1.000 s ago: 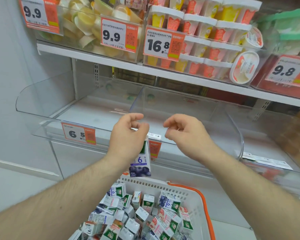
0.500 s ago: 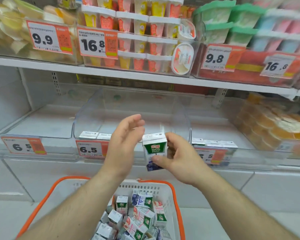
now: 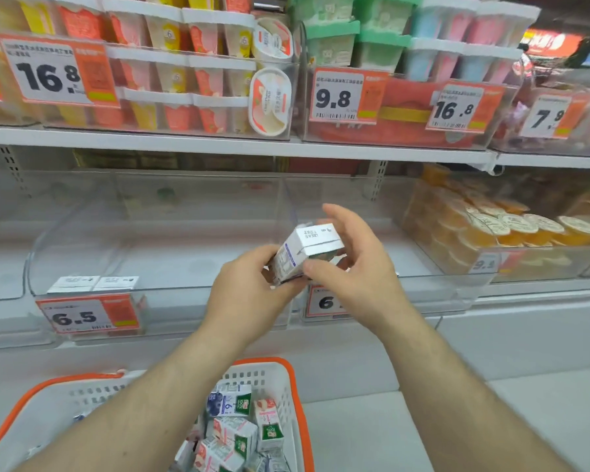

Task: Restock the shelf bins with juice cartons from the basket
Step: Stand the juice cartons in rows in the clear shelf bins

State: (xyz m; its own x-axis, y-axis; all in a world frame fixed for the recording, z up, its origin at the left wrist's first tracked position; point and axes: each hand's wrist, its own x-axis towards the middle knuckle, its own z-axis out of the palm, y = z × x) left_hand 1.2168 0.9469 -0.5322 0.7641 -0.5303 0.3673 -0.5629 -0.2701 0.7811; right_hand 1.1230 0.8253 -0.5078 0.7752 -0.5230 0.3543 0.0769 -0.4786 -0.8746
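A small white juice carton (image 3: pixel 304 252) is tilted on its side between both hands, in front of the clear shelf bins. My left hand (image 3: pixel 249 294) grips its lower left end. My right hand (image 3: pixel 351 267) holds it from the right, thumb on the front edge and fingers curled behind. A clear bin (image 3: pixel 150 294) with a 6.5 price tag stands at left and holds no cartons. A second clear bin (image 3: pixel 433 284) lies behind my right hand. Below, a white basket with an orange rim (image 3: pixel 286 376) holds several juice cartons (image 3: pixel 239 424).
The upper shelf (image 3: pixel 218 144) carries bins of dessert cups and tubs with price tags. A bin of orange jelly cups (image 3: pixel 498 233) stands at right on the lower shelf. White cabinet front and floor lie below.
The view has shifted right along the shelf. The carton went from upright in my right hand to tilted on its side, with my left hand now gripping it too.
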